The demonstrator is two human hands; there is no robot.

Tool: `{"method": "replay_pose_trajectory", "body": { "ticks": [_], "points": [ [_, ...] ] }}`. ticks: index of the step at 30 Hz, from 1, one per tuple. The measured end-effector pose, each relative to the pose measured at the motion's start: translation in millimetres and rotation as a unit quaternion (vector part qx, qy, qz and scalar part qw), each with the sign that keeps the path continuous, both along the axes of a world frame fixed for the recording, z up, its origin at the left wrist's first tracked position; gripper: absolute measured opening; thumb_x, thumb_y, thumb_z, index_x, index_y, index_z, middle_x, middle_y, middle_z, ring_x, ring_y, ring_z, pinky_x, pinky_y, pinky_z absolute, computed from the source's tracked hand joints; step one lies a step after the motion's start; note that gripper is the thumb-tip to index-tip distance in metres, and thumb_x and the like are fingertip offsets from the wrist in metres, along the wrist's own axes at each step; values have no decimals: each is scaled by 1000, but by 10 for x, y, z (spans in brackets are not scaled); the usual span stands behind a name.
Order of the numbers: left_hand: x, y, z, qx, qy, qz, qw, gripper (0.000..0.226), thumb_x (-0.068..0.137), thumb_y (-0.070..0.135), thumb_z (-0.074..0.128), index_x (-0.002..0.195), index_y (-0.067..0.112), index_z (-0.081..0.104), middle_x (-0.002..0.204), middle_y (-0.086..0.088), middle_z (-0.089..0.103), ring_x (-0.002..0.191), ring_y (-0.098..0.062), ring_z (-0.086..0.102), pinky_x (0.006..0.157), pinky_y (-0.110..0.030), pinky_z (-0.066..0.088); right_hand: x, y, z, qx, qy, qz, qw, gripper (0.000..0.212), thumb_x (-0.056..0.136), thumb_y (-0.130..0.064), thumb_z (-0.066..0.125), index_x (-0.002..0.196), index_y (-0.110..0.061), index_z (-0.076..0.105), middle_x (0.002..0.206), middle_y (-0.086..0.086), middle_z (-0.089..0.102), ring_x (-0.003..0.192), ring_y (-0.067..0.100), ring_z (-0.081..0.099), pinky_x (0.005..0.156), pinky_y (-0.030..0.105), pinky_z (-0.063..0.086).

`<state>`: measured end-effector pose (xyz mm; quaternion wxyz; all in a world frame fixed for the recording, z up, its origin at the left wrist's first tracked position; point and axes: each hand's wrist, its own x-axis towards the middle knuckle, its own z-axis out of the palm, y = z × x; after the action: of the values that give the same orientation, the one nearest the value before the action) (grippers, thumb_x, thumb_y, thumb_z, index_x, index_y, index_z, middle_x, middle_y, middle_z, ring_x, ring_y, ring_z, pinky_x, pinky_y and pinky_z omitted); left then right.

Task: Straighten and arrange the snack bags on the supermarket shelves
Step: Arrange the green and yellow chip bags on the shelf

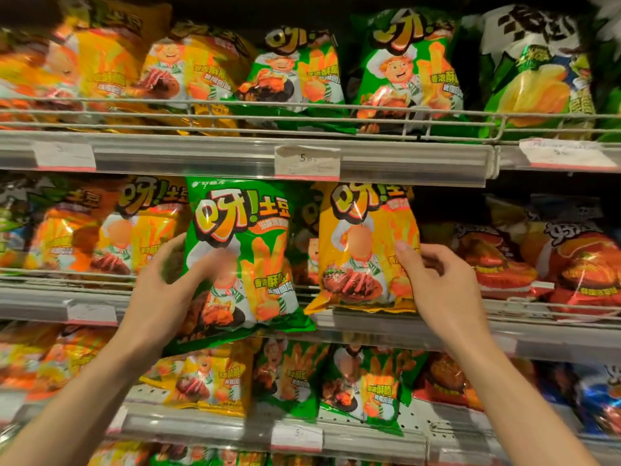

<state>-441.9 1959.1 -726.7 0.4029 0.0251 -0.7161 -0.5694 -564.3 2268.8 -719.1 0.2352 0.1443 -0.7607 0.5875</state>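
Observation:
A green snack bag (255, 237) stands upright in front of the middle shelf, pulled out past the shelf rail. My left hand (168, 284) grips its left edge, thumb across the front. To its right a yellow snack bag (366, 243) leans out over the same rail (420, 322). My right hand (440, 280) holds that bag's right edge, thumb on the front and fingers behind it.
Orange and yellow bags (100, 237) fill the middle shelf's left; red bags (551, 264) lie at its right. The upper shelf holds green bags (406, 68) behind a wire rail (302, 122). More bags (363, 385) stand on the lower shelf. Price tags (307, 161) line the edges.

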Motion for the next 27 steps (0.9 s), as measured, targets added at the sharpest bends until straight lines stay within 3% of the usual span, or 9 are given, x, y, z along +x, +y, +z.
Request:
{"method": "replay_pose_trajectory", "body": {
  "ticks": [3,8,11,15,16,19,23,24,27],
  "points": [
    [119,-195,-30,-2,-4,32,999,74,67,62,68,136,41,53,98,40,64,90,23,61,72,-8,47,72,-251,59,4,7,23,1000,51,79,-75,61,106,-32,67,99,-13,74,86,1,72,69,19,58],
    [340,-499,-1,-3,-17,41,999,32,69,58,70,101,54,65,94,39,70,86,17,67,65,-6,50,143,-688,133,18,11,59,998,50,81,-73,61,111,-32,63,104,-20,67,98,-1,66,77,24,56],
    [443,-684,21,9,-3,43,999,37,71,52,70,106,41,66,95,31,74,84,12,70,61,-2,48,149,-967,180,20,22,75,997,41,86,-66,63,110,-33,57,102,-19,64,84,-12,66,57,8,47],
    [531,-893,26,20,-16,79,997,25,83,41,72,106,41,62,83,36,72,75,15,68,55,-3,47,95,-1375,196,46,22,76,996,49,91,-63,62,122,-26,56,116,-8,63,91,0,63,66,20,48],
    [558,-939,23,23,-20,89,996,30,82,45,74,108,42,61,83,35,72,77,13,69,57,-5,48,80,-1478,193,56,17,74,995,51,92,-64,59,124,-26,55,118,-7,62,92,0,62,67,22,49],
    [635,-1066,10,32,-25,116,992,88,65,65,76,142,32,52,110,21,65,99,-6,66,75,-21,49,60,-1768,188,70,14,60,996,52,95,-66,54,127,-25,52,118,-7,59,101,11,60,83,35,53],
    [693,-1097,39,35,-25,130,991,100,61,67,78,149,29,47,109,24,59,92,-5,64,91,-39,55,42,-2080,139,88,12,52,995,54,99,-58,54,135,-18,47,117,-3,56,111,22,57,85,36,44],
    [700,-1091,38,36,-23,130,991,99,60,67,76,147,30,48,107,26,58,87,0,65,91,-39,56,38,-2123,113,112,11,56,992,56,99,-55,54,138,-17,42,119,1,58,112,26,59,84,36,44],
    [698,-1055,47,37,-13,120,992,93,59,65,73,143,35,49,103,29,55,78,8,66,69,-13,48,46,-2126,60,184,43,50,981,70,100,-50,55,154,-21,20,134,12,60,117,34,61,85,42,51]
  ]
}}
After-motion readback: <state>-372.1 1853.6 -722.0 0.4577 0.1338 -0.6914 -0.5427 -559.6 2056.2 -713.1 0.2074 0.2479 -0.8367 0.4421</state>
